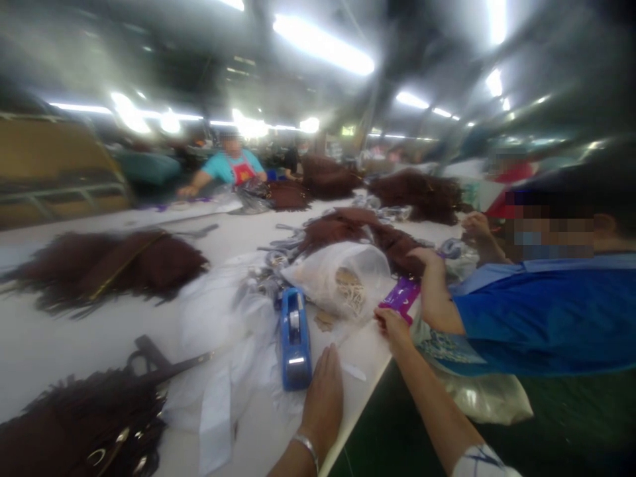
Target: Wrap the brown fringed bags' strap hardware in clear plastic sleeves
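My left hand [324, 397] lies on the table edge with its fingers stretched out and together, a silver bangle on its wrist. Just left of it stands a blue tape dispenser [295, 344]. My right hand [395, 328] is closed in a pinch beside the lower edge of a clear plastic bag [318, 265]; what its fingertips hold is too blurred to make out. Inside the bag's open mouth are pale strings [354, 298] and brown tags. A brown tag piece [324, 321] rests below the bag, and a purple packet [401, 297] lies past my right hand.
Brown fringed bags [144, 265] lie in piles on the white table [238, 228], with more at lower left [99, 424]. Crumpled clear plastic [223, 324] covers the middle. A co-worker in blue [541, 318] reaches in at right; another in a red apron [241, 169] stands across.
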The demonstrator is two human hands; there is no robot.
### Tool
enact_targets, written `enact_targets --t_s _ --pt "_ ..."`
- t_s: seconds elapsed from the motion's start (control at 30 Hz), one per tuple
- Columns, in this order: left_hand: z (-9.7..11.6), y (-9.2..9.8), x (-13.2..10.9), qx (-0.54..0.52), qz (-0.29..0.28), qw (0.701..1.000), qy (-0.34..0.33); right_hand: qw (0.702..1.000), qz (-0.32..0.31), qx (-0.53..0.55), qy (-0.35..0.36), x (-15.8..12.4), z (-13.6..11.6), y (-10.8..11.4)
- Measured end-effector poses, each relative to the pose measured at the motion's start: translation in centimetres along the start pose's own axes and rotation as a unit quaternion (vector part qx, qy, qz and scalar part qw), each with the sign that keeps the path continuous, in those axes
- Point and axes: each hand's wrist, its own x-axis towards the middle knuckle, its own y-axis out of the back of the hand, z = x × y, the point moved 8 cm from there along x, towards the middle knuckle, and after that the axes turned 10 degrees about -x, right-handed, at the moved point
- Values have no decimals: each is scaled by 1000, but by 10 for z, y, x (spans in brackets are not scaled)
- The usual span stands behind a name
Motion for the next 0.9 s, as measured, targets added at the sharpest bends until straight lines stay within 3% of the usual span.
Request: enact_targets --t_s 0.13,0.33,0.43,0.57,0.7,0.8,0.9 --pt "4 11 -2 -28 41 999 -23 999 -45 -18 -1 1 1 -14" --pt "3 10 -2 -20 18 1000 -4 991 105 59 56 16 -28 29" --pt "4 6 -3 -10 1 1000 0 985 120 97 76 8 -33 31" --pt "3 6 -2 -18 12 1000 9 978 91 160 96 -15 -46 29" --pt "4 1 15 -23 -4 1000 16 973 5 199 121 -48 -88 34" --pt "5 0 34 -18 -24 999 27 967 -57 183 168 -86 -124 38" --pt "12 8 43 -18 -17 999 22 964 -95 117 218 -132 -144 32"
